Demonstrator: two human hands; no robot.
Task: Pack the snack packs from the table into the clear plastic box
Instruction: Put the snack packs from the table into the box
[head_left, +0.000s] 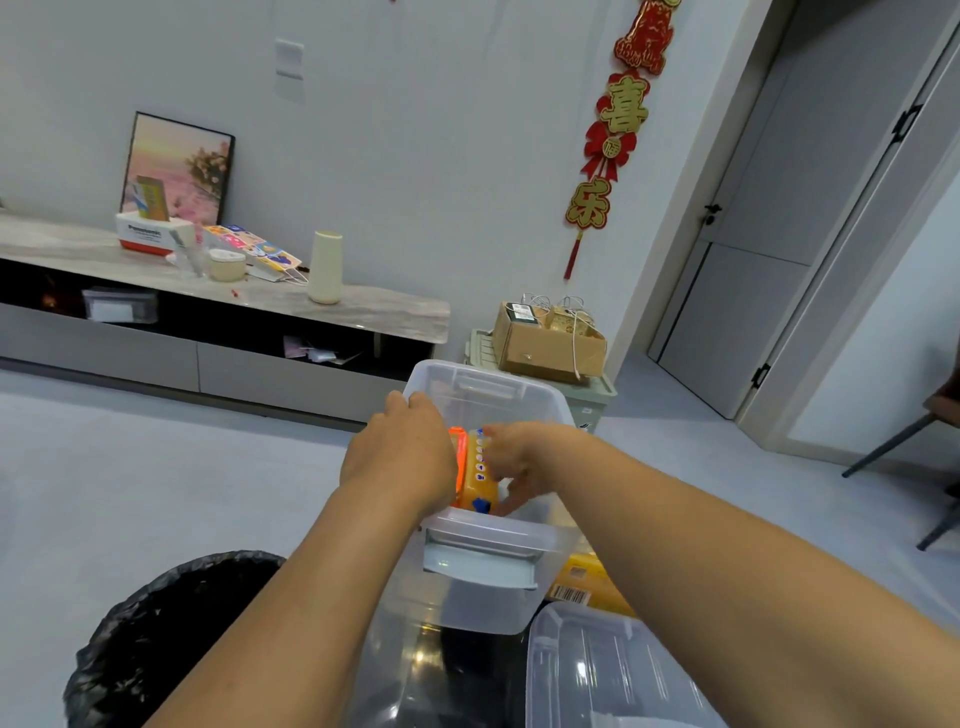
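Hands of one person reach forward together into a clear plastic box that sits in the middle of the view, seen from a head-worn camera looking down along both bare forearms. Inside the box, an orange-yellow snack pack stands on edge with a brighter orange strip along its left side and small blue markings on its face. The left hand curls over the left side of the pack, knuckles up, its fingers hidden behind the pack and the box wall, so how tightly it grips cannot be told. The right hand closes around the pack's right side, thumb and fingers pressed against the wrapper. Just right of the box, under the right forearm, a second yellow snack pack with a barcode lies on the dark table. A clear plastic lid lies at the lower right, near that pack. A bin lined with a black bag stands at the lower left. Farther back, a long low cabinet runs along the pale wall, carrying a framed picture and a tall cream cylinder. A cardboard box rests beyond the plastic box, below a red and gold hanging decoration. A grey door fills the right.
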